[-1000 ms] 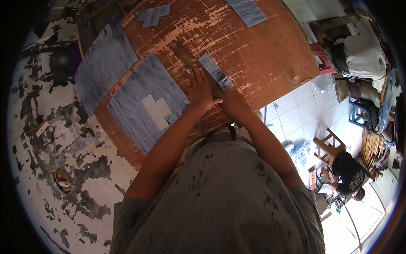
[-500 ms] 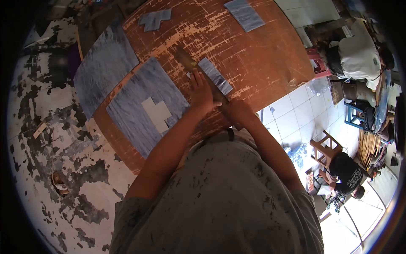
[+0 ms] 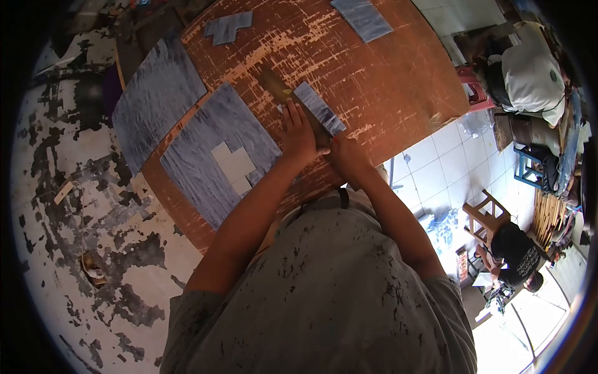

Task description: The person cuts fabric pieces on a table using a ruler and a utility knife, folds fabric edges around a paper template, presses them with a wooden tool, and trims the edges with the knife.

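Right hand [image 3: 349, 158] has moved up since earlier frame, to lower end of blue-grey marbled strip [image 3: 318, 106]. Fingers curled in tight; whether they grip anything, I can't tell from my feed. Left hand [image 3: 299, 135] — fingers extended — lies on long dark flat bar [image 3: 272, 81], beside strip, over scratched reddish-brown board [image 3: 405, 81].

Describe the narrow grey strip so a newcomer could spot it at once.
On the scratched brown board, find the dark flat bar under the left hand. The strip lies beside it, away from the two big sheets. It is narrower than the rectangle and, unlike the stepped piece, unnotched.
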Tool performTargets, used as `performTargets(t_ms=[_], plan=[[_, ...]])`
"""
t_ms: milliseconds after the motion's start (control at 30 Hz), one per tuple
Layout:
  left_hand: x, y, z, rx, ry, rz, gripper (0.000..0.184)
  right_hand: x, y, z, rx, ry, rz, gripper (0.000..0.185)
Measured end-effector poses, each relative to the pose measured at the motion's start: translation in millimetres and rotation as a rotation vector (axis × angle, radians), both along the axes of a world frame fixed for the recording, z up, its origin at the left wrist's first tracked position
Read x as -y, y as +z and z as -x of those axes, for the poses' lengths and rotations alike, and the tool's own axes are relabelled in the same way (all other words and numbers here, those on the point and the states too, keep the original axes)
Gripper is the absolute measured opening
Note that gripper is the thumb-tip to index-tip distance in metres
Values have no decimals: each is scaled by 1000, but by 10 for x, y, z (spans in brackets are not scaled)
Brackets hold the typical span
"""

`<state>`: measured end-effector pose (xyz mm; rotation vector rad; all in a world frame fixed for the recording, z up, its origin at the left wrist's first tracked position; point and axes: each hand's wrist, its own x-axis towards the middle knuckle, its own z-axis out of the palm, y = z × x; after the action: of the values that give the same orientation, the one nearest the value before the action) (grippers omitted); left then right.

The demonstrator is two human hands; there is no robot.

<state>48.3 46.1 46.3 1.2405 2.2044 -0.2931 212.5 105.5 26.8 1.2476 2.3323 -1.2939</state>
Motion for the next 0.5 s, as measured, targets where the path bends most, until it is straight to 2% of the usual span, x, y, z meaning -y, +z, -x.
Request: performTargets(t_ms=[200,500], plan=[[-7,-3,-6,-20,-4,1,158,-17,81,17,5,-67,45,39],[-3,23,-7,-15,0,-15,158,-77,164,53,96,27,49,41]])
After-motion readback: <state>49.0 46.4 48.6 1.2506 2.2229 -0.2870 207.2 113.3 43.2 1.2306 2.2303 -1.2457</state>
